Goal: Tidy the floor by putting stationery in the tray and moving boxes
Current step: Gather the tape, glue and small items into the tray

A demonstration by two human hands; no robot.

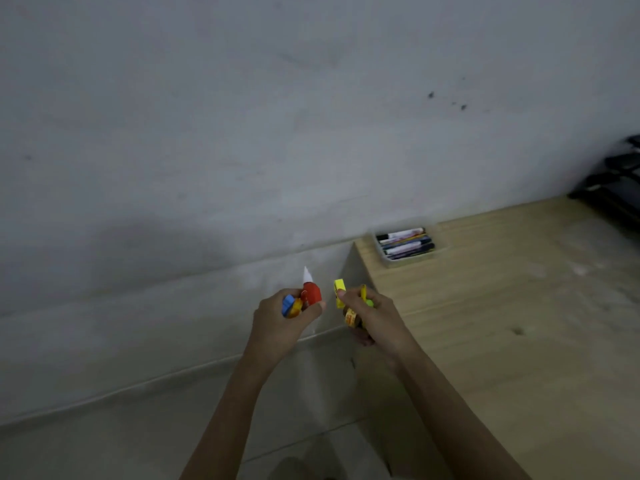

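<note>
Bare room: grey wall (242,116), wooden platform (502,323).

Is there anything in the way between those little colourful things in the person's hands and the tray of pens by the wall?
Nothing visible. Both the left hand and right hand are full of small stationery, and the tray sits beyond them on the wooden platform. The wood between looks bare.

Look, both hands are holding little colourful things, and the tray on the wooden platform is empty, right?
Not quite. The head view shows the tray on the wooden platform already has pens and markers in it. The rest is right: the left hand and the right hand each hold small colourful items.
</note>
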